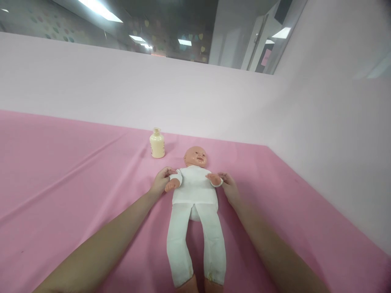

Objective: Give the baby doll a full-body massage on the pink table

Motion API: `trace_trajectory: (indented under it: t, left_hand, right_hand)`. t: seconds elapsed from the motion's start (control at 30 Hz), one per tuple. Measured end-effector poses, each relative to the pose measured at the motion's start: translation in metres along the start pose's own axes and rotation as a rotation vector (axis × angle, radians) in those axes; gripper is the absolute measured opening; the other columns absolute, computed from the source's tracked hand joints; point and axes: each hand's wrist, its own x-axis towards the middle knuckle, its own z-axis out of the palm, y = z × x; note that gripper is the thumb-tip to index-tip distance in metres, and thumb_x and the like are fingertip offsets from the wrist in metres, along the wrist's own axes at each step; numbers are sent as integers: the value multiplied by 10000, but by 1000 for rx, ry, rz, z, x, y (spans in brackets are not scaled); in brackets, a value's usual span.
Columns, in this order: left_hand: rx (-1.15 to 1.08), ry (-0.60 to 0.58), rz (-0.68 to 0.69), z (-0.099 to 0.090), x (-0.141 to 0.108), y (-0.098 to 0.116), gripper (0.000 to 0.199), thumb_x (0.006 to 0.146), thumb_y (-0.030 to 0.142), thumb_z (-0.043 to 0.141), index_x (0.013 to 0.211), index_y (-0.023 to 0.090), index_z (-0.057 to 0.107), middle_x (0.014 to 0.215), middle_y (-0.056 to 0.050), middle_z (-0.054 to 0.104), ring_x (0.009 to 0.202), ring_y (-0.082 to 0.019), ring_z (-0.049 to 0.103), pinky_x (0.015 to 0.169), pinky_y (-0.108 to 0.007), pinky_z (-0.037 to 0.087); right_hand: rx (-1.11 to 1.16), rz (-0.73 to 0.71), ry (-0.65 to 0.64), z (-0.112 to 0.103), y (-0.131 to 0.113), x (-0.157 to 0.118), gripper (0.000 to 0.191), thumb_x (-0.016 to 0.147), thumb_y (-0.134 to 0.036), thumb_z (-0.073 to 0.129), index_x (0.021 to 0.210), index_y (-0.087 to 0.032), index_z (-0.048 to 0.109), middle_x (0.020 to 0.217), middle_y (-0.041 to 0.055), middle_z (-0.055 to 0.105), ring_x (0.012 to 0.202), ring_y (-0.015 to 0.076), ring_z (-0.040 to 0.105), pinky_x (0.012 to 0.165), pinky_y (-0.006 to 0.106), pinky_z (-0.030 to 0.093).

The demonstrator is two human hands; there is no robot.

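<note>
Head view: a doll (195,185) in white clothing lies face up at the lower centre of the frame, its head towards the wall (189,101) and its legs running to the bottom edge, upon a pink cover (76,171). The left hand (160,182) has its fingers bent against one sleeve of the doll; the right hand (231,190) has its fingertips at the opposite cuff. Whether either hand pinches the cloth or merely touches it cannot be told.

Handling, as judged from appearance: the head looks smooth and firm, possibly slippery; the clothed trunk is probably softer, the whole moderately light. The limbs may swing if the figure is raised by the sleeves alone. The soundest hold would be both palms around the trunk below the arms, with support behind the neck.

Writing: a cream bottle (157,147), upright at centre left beyond the left hand, bears dark characters near its sides, too small to read. A pink notice (266,57) at upper right is likewise illegible. No brand can be identified.
</note>
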Motion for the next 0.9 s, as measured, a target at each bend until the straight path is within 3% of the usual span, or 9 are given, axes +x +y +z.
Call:
trace_trajectory:
  t: [0.13,0.2,0.3,0.43,0.6,0.9]
  left_hand:
    - [128,54,72,4,-8,7,372,746,361,635,1065,183,567,1088,-75,629,1005,-212,588,882,-337,455]
    - [191,114,113,4,-9,8,419,776,363,620,1151,201,525,1125,-68,609,1029,-196,573,902,-322,439]
    - [258,110,129,3,-11,8,531,771,337,629,1258,219,454,1132,-67,596,1009,-190,574,868,-310,449]
    - [340,66,151,3,-12,12,424,737,356,661,1122,209,564,1119,-64,617,1006,-212,573,831,-302,456]
    - [351,73,139,4,-12,14,262,790,387,595,967,197,631,1014,-45,662,924,-204,595,813,-305,446]
    - [301,42,31,0,-5,3,294,809,356,564,1051,206,638,1024,-58,664,895,-206,603,796,-314,457]
  right_hand:
    - [-124,-70,9,1,2,2,450,782,-356,540,1199,-192,495,1193,45,568,1075,134,568,952,298,479]
    - [-166,-77,15,1,3,2,510,801,-359,523,1280,-203,450,1225,52,549,1077,130,567,956,303,483]
    - [-248,-75,67,0,3,0,588,811,-392,532,1360,-220,408,1283,64,509,1090,135,556,970,318,484]
    - [-361,-63,116,-2,7,1,582,803,-425,530,1349,-234,461,1339,48,462,1158,151,515,1050,360,434]
    - [-360,-49,100,-2,10,2,586,811,-423,511,1357,-224,444,1321,48,476,1181,148,502,1063,362,423]
    - [-318,-61,125,0,7,0,545,808,-376,537,1323,-212,465,1231,52,539,1118,152,535,993,329,475]
